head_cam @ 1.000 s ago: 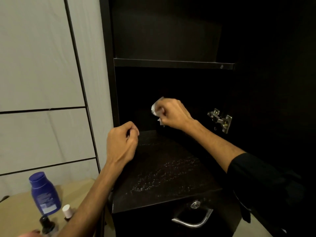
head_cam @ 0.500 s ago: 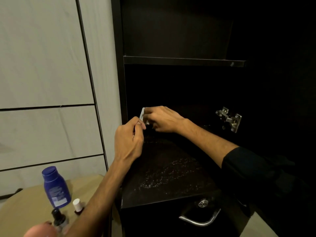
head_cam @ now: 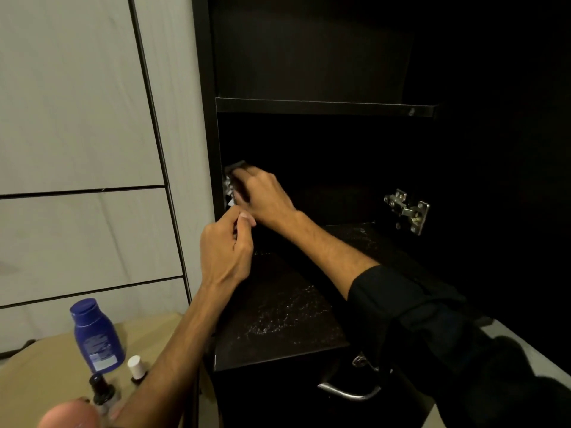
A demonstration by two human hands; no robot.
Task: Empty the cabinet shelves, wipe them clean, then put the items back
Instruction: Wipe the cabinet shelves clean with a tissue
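Note:
A dark cabinet stands open with a bare lower shelf (head_cam: 278,307) flecked with pale specks, and an upper shelf (head_cam: 324,105) above it. My right hand (head_cam: 265,199) reaches into the lower compartment and presses a crumpled white wipe (head_cam: 229,188) against the left inner wall. My left hand (head_cam: 227,251) hovers just below it at the cabinet's front left edge, fingers curled with thumb and fingertips together; nothing shows in it. A blue lotion bottle (head_cam: 95,335), a small white-capped bottle (head_cam: 135,367) and a black-capped bottle (head_cam: 102,389) stand on a beige table (head_cam: 40,369) at lower left.
A metal door hinge (head_cam: 408,210) sticks out on the cabinet's right inner wall. A drawer with a metal handle (head_cam: 349,392) sits below the lower shelf. White wall panels (head_cam: 80,118) fill the left. A blurred skin-toned shape (head_cam: 69,415) lies at the bottom edge.
My right hand carried the wipe from mid-compartment leftward onto the left inner wall. My left hand rose slightly toward it. The camera view drifted left.

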